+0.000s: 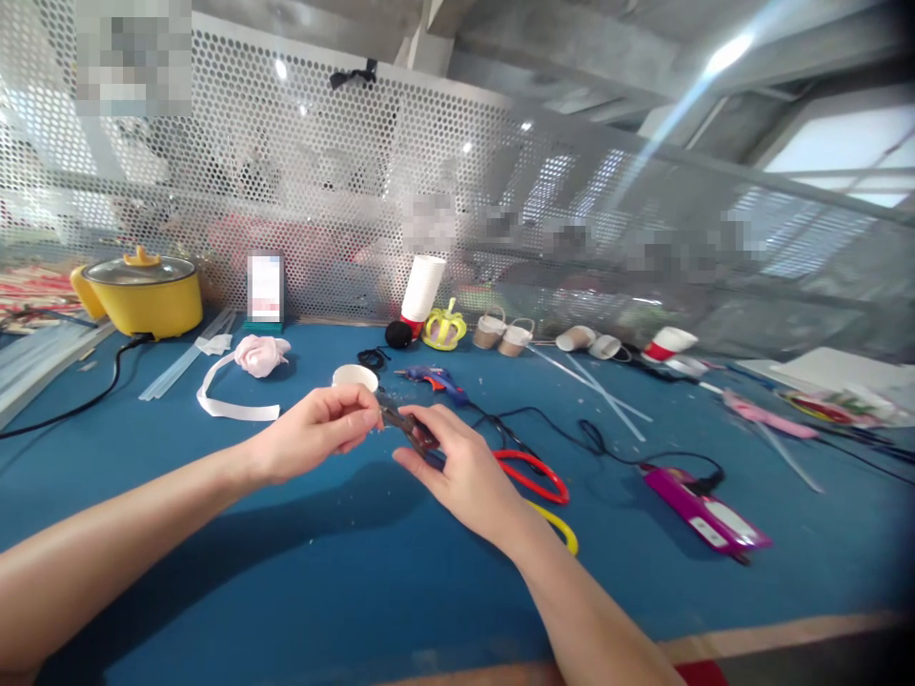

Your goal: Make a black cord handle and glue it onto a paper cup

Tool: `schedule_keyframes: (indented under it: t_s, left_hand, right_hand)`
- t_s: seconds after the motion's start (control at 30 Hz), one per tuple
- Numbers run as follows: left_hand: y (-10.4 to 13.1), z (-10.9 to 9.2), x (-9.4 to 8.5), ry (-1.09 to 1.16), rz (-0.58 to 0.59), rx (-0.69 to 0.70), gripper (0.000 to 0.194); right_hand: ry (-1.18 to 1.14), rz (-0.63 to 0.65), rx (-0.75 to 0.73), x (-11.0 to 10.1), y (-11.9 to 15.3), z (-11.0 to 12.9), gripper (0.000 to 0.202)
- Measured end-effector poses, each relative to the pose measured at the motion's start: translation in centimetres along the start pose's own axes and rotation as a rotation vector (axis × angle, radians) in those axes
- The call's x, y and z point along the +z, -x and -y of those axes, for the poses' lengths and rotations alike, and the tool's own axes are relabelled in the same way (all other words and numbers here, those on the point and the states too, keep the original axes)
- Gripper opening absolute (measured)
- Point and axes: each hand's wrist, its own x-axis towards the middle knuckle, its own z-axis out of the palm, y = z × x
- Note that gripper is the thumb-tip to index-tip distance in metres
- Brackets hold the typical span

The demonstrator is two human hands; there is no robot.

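Observation:
My right hand is wrapped round a pair of dark scissors, whose blades point left toward my other hand. With thumb and fingertips pinched together, my left hand is at the tip of the blades; what it pinches is too small to make out. Just behind my left fingers stands a white paper cup, partly hidden by them. A blue glue gun lies beyond my right hand. Black cord is coiled near a black ball of yarn.
Red and yellow loops lie beside my right wrist. A purple power strip is at right, its cable crossing the blue table. White ribbon, a yellow pot and a phone are at left. Stacked cups stand behind.

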Motion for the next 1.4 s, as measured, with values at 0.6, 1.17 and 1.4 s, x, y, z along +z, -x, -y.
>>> schedule_keyframes:
  t_s: [0.6, 1.17, 1.4]
  left_hand:
    - [0.2, -1.0, -0.9, -0.062, 0.166, -0.138, 0.033]
    - [-0.2, 1.0, 0.4, -1.077, -0.301, 0.177, 0.021]
    - [0.1, -1.4, -2.0, 0.029, 0.349, -0.224, 0.025]
  right_hand:
    - [0.014, -0.055, -0.039, 0.6, 0.1, 0.1, 0.021]
    - [-0.138, 0.104, 0.191, 2.0, 0.1, 0.7, 0.02]
    - [0.029, -0.002, -0.106, 1.4, 0.0, -0.4, 0.019]
